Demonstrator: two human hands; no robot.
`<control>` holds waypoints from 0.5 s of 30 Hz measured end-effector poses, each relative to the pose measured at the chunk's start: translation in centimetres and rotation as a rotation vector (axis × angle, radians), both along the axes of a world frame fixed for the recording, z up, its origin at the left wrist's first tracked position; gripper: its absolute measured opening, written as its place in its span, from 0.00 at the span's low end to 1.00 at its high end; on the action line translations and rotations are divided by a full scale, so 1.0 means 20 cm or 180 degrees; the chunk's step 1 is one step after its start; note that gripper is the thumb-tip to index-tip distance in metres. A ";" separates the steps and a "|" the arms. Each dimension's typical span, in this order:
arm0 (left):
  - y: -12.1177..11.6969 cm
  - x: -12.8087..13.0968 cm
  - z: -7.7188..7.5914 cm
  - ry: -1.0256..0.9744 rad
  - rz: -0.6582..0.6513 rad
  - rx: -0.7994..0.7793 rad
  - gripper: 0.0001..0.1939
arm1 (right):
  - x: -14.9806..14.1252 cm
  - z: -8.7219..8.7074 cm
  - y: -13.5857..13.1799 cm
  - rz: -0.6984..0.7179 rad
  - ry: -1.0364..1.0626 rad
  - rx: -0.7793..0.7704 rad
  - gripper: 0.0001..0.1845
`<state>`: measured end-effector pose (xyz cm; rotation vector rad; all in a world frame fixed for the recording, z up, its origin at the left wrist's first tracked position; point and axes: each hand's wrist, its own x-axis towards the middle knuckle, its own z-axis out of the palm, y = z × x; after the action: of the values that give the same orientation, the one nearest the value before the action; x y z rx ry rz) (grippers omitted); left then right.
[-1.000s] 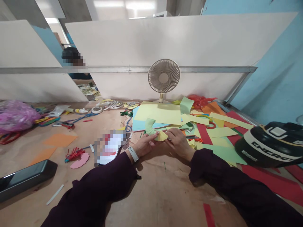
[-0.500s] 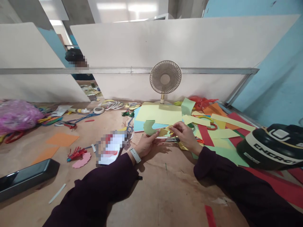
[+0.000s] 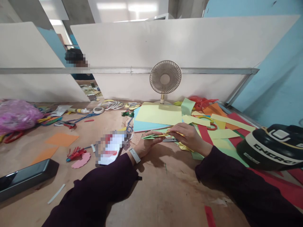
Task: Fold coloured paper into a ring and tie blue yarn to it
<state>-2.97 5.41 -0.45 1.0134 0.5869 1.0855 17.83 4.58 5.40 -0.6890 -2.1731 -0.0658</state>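
My left hand [image 3: 145, 146], with a white band at its wrist, is closed on a green and yellow paper piece [image 3: 151, 136] that shows nearly edge-on. From the right, my right hand [image 3: 186, 135] pinches the yellow end of the same paper. A pair of scissors [image 3: 169, 140] lies on the table just below the paper, its handles partly hidden by my right hand. Crumpled yellow paper [image 3: 184, 147] lies under my right palm. Behind the hands are a pale yellow sheet [image 3: 159, 113] and a light blue sheet [image 3: 149, 126].
A small fan [image 3: 165, 77] stands at the back. Coloured paper strips and a black jug [image 3: 272, 146] are at right. A phone [image 3: 112, 148], a pink scalloped paper [image 3: 81, 160], a red tassel [image 3: 77, 154] and a dark box [image 3: 29, 178] lie left. A person [image 3: 77, 61] is beyond the partition.
The green paper has tipped from showing its broad curved face to nearly edge-on. My right hand has turned and moved slightly right, its fingers now lying over the yellow end.
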 end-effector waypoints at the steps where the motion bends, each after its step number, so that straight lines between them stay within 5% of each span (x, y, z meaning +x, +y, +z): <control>1: 0.00 0.00 0.00 0.0003 0.0010 0.0020 0.12 | 0.00 -0.01 0.00 -0.0025 -0.0068 0.0118 0.09; 15: 0.01 0.00 0.00 0.0005 -0.0107 0.0116 0.10 | 0.01 -0.02 0.01 0.0075 -0.0233 0.0553 0.08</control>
<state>-2.92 5.53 -0.40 1.0524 0.5512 1.0693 17.94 4.80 4.94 -0.5694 -2.2135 -0.2680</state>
